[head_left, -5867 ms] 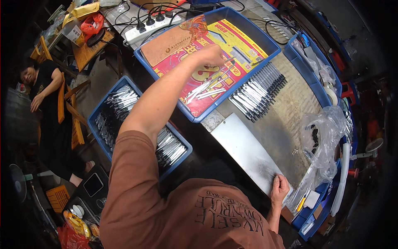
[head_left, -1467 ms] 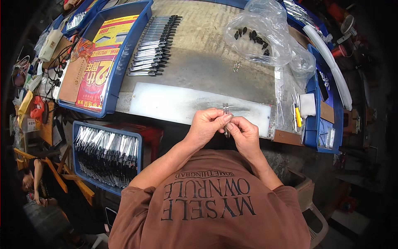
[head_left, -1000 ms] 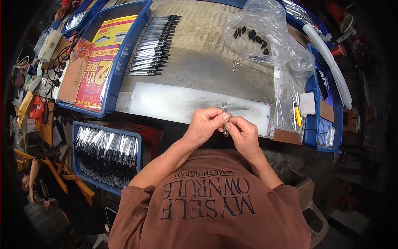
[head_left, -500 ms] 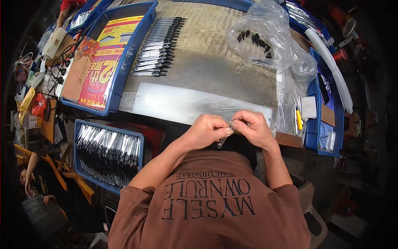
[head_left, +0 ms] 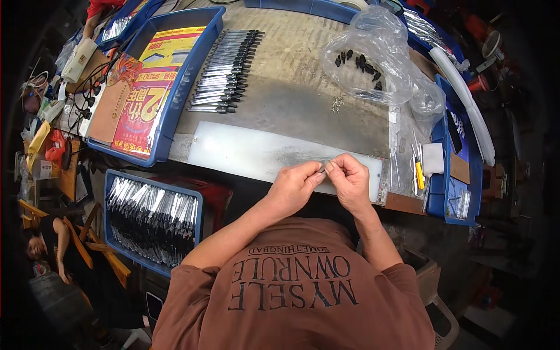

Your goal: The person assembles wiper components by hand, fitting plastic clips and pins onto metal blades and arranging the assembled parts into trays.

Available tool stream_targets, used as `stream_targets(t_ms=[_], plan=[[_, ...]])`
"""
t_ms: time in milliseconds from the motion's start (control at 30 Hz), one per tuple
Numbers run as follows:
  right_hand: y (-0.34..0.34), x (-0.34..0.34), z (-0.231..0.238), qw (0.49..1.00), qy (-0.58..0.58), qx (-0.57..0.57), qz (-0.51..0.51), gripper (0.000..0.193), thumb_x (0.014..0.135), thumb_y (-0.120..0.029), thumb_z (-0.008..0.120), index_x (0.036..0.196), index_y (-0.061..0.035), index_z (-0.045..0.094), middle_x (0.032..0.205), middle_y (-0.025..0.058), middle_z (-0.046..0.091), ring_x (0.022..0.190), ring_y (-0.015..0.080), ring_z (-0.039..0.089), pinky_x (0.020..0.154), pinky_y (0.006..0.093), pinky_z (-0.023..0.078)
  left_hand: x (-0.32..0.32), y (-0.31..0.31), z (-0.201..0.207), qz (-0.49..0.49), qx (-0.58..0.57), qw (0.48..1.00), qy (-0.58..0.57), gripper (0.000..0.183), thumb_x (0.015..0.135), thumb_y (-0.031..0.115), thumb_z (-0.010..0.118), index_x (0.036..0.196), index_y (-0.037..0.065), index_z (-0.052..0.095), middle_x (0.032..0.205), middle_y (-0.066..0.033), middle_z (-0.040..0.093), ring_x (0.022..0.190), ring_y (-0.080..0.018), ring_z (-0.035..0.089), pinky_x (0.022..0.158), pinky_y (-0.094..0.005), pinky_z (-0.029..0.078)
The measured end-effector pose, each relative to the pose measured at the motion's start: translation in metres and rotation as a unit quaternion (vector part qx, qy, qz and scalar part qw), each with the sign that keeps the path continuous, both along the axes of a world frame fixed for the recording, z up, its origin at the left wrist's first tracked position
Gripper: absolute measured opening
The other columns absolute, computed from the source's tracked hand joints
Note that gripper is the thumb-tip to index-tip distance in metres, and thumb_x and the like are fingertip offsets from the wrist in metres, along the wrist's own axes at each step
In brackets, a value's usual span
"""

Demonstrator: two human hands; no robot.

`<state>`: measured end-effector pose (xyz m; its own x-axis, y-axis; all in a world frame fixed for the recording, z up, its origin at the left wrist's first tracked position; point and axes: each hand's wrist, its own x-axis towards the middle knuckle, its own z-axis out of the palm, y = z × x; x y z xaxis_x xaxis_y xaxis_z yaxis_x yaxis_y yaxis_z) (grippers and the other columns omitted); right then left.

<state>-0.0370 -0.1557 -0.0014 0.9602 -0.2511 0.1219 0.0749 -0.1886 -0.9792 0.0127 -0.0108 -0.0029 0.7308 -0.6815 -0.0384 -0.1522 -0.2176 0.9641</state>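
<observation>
My left hand (head_left: 294,185) and my right hand (head_left: 349,182) meet over the near edge of a white board (head_left: 239,147). Fingers of both are closed in a pinch around a small, dark, slim piece, mostly hidden by the fingertips; its kind does not show. Beyond the board, a row of clear pens with black ends (head_left: 224,73) lies side by side on the worktable (head_left: 291,58). Small silvery pieces (head_left: 338,104) sit in a little heap farther from my hands. Black small parts (head_left: 363,65) lie by a clear plastic bag (head_left: 402,70).
A blue bin full of pens (head_left: 153,213) stands low at my left. Above it, a blue tray (head_left: 175,111) holds printed sheets. On the right are a yellow-handled tool (head_left: 419,174), a white block (head_left: 433,158) and another blue tray (head_left: 438,204). Another person (head_left: 58,245) is at far left.
Both hands have risen slightly, away from my body and over the white board, still pinched together. The slim piece that stuck out below my left fingers no longer shows there.
</observation>
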Motion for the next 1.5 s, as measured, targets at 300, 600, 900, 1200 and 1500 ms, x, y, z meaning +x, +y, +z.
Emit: stream_targets(t_ms=[300,600,900,1200,1500], plan=[[0.014,0.005,-0.007,0.988,-0.008,0.139,-0.073,0.015,0.085,-0.004,0.057,0.070,-0.0025,0.053,0.064,-0.0047,0.053,0.058,0.0002,0.040,0.049,0.0171,0.033,0.003,-0.011,-0.009,0.118,0.016,0.913,-0.391,0.008,0.076,0.004,0.061,0.081,0.003,0.055,0.061,-0.0086,0.052,0.054,-0.0246,0.056,0.047,-0.0334,0.044],[-0.043,0.058,0.010,0.991,0.069,-0.113,0.022,0.022,0.085,-0.021,0.058,0.080,0.0012,0.059,0.063,-0.0002,0.051,0.060,0.0060,0.043,0.054,0.0244,0.037,0.032,-0.002,-0.021,0.113,0.085,0.879,-0.455,0.011,0.076,0.008,0.061,0.075,0.005,0.051,0.057,-0.0061,0.049,0.049,-0.0222,0.053,0.044,-0.0333,0.042],[-0.126,0.201,0.000,0.887,-0.020,-0.460,-0.017,0.022,0.079,-0.012,0.054,0.100,-0.0091,0.062,0.089,0.0151,0.058,0.086,0.0323,0.057,0.076,0.0391,0.045,0.035,-0.002,-0.028,0.098,0.110,0.868,-0.474,0.012,0.077,0.012,0.060,0.075,0.007,0.049,0.056,-0.0046,0.044,0.047,-0.0205,0.051,0.042,-0.0333,0.041],[-0.134,0.228,-0.013,0.806,-0.010,-0.587,0.070,0.021,0.075,-0.011,0.059,0.096,-0.0106,0.064,0.095,0.0130,0.055,0.095,0.0312,0.053,0.079,0.0426,0.044,0.035,-0.001,-0.027,0.089,0.107,0.880,-0.453,0.013,0.075,0.012,0.061,0.080,0.007,0.050,0.057,-0.0044,0.044,0.049,-0.0199,0.050,0.043,-0.0328,0.041],[-0.129,0.184,0.001,0.881,-0.021,-0.473,0.019,0.013,0.079,-0.012,0.058,0.084,0.0003,0.059,0.082,0.0173,0.059,0.079,0.0349,0.056,0.070,0.0423,0.044,0.036,0.000,-0.028,0.089,0.093,0.873,-0.470,0.012,0.076,0.013,0.061,0.081,0.006,0.051,0.059,-0.0037,0.045,0.050,-0.0184,0.052,0.044,-0.0314,0.042]])
